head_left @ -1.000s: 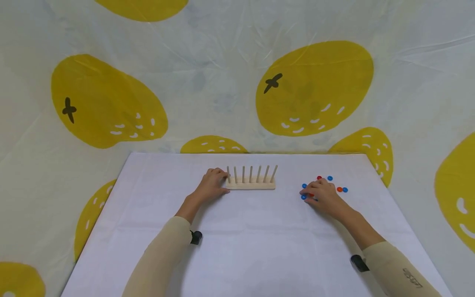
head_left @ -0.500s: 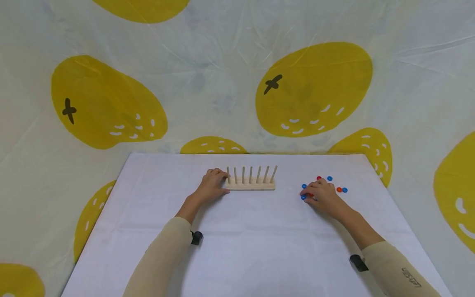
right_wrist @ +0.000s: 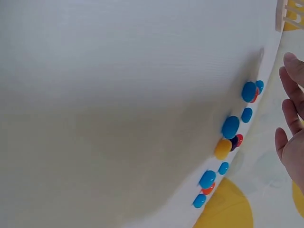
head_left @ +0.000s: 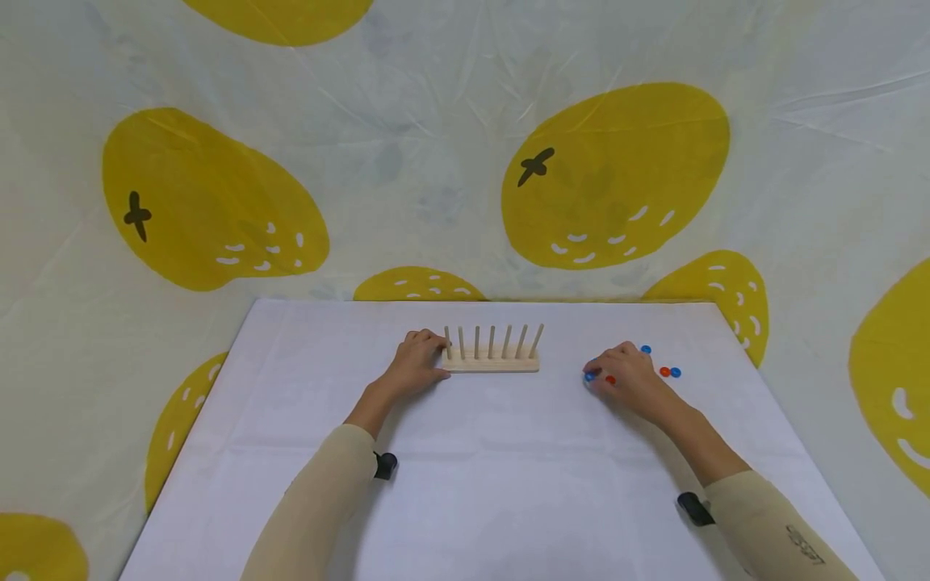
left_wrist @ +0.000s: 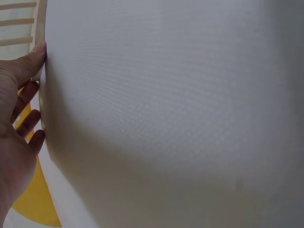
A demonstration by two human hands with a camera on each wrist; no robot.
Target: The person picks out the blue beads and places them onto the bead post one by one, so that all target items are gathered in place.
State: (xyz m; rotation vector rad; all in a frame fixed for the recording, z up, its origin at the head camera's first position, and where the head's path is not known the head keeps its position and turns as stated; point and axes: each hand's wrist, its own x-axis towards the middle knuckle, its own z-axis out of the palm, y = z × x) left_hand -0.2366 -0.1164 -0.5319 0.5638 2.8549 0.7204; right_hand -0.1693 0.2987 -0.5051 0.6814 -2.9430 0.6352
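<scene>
At the left end of a light wooden peg rack (head_left: 501, 364), with its row of upright pegs, my left hand (head_left: 414, 363) grips the base, thumb in front and fingers behind. The left wrist view shows the thumb (left_wrist: 34, 58) on the rack's edge. My right hand (head_left: 626, 378) hovers over the small coloured discs, fingers loosely bent. A blue disc (head_left: 589, 377) shows right at its fingertips, and a red disc (head_left: 610, 379) lies below the palm. In the right wrist view no disc shows between the thumb and fingers; two blue discs (right_wrist: 249, 91) lie near them.
Right of my right hand lie an orange disc (head_left: 664, 372), a blue one beside it and another blue disc (head_left: 646, 349) further back. A yellow disc (right_wrist: 222, 148) appears in the right wrist view. White cloth (head_left: 479, 484) covers the table up to a lemon-print backdrop (head_left: 436, 145).
My right hand has shifted slightly left and back, and the blue disc at its fingertips appears a little further back. The left hand and the rack have stayed put.
</scene>
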